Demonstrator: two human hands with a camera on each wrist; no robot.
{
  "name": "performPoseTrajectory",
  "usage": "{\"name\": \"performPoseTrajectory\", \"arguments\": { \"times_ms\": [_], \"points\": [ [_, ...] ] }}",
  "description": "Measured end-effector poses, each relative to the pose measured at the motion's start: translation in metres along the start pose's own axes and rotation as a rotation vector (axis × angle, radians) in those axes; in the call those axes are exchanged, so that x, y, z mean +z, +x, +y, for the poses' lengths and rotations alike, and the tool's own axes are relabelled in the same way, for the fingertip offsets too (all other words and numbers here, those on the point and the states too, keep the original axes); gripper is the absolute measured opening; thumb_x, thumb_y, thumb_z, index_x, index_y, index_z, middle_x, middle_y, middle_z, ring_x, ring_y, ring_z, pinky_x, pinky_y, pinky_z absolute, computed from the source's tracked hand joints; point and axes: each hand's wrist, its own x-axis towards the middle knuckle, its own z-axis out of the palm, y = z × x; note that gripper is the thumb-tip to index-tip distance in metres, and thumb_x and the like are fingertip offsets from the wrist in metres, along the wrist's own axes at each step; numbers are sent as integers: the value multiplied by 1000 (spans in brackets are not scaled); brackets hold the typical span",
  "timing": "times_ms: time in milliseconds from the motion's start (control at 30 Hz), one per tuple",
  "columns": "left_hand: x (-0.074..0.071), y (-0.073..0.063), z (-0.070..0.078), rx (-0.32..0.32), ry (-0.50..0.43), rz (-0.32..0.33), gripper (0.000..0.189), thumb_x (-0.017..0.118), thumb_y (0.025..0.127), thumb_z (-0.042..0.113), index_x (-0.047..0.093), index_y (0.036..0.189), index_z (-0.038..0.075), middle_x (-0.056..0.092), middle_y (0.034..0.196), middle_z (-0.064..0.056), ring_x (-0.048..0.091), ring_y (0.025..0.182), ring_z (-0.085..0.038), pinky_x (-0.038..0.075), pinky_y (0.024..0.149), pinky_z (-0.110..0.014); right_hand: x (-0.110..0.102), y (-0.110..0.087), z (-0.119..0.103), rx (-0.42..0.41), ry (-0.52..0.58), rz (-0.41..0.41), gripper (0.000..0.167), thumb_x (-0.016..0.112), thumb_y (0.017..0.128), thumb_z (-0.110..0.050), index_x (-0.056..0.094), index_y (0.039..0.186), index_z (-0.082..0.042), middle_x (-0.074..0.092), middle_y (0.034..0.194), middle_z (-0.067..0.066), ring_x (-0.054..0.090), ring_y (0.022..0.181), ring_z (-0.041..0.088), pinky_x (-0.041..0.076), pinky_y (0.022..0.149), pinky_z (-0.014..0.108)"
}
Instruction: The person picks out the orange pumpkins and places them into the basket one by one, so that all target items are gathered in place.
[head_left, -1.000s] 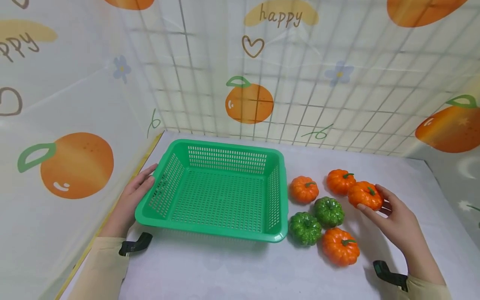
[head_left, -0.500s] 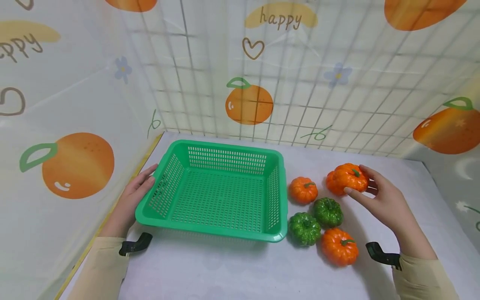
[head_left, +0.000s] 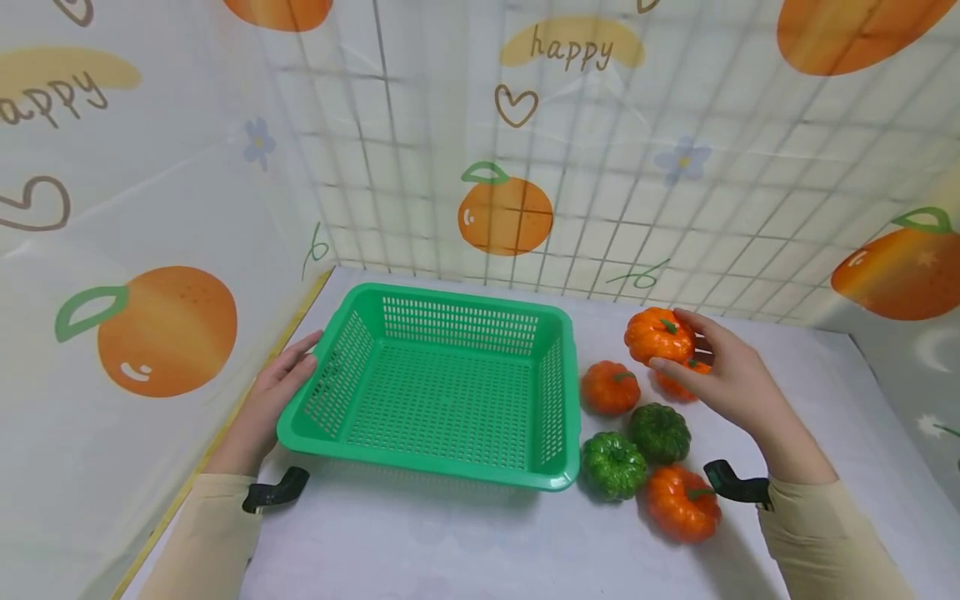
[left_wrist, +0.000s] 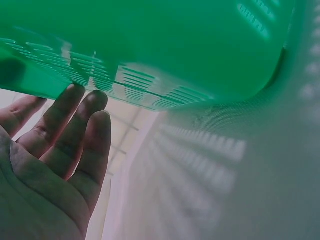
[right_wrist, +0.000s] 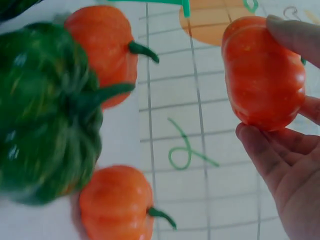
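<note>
My right hand [head_left: 723,367] holds an orange toy pumpkin [head_left: 657,335] with a green stem, thumb on one side and fingers on the other. It is raised over another orange pumpkin [head_left: 678,382], partly hidden behind the hand. In the right wrist view, the held pumpkin [right_wrist: 262,75] hangs apart from the others. At the far left my left hand [head_left: 270,400] rests against the outer side of a green plastic basket [head_left: 450,475] with slotted walls. The left wrist view shows fairly straight fingers [left_wrist: 92,145] touching the basket wall. No pumpkins lie inside the basket.
Right of the basket sit an orange pumpkin [head_left: 611,388], two green pumpkins [head_left: 660,433] and a nearer orange pumpkin [head_left: 682,503], all on the white table [head_left: 450,550]. Behind stands a wire grid [head_left: 420,167] under a printed sheet.
My right hand has carried the orange pumpkin leftward and up, past the rear orange pumpkin toward the basket. The left hand stays at the basket's side. The head view has shifted slightly.
</note>
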Motion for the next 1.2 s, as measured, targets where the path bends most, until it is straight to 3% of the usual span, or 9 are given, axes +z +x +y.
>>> {"name": "performPoseTrajectory", "arguments": {
  "times_ms": [200,467,633,933,1200],
  "points": [
    [0,0,0,3,-28,-2,54,48,105,37,36,155,20,36,154,-12,42,130,-16,43,91,-17,9,13,-12,-36,32,-38,86,73,85,-52,35,153,-16,44,147,11,56,120,36,49,92,52],
    [0,-2,0,11,-17,-6,54,48,105,36,36,155,19,36,155,-10,37,135,-17,41,92,-15,21,27,-29,-72,46,-87,85,73,85,-52,37,152,-15,48,142,7,57,117,33,49,93,49],
    [1,-2,0,4,-25,-13,54,47,105,36,35,155,19,43,149,-14,45,126,-16,44,90,-18,26,33,-39,-104,61,-99,80,73,86,-50,39,150,-16,50,139,6,58,116,32,49,93,48],
    [0,-2,1,-8,-1,2,54,48,105,40,36,155,22,37,155,-9,36,135,-20,41,91,-16,42,49,-64,-137,104,-154,83,76,81,-55,41,149,-24,49,140,-5,57,117,23,53,89,41],
    [1,-1,0,-19,-19,2,54,48,104,40,37,154,23,38,153,-9,37,135,-18,41,92,-17,53,66,-91,-274,30,-212,81,74,84,-54,43,149,-18,49,141,-2,56,115,20,50,92,40]
  ]
}}
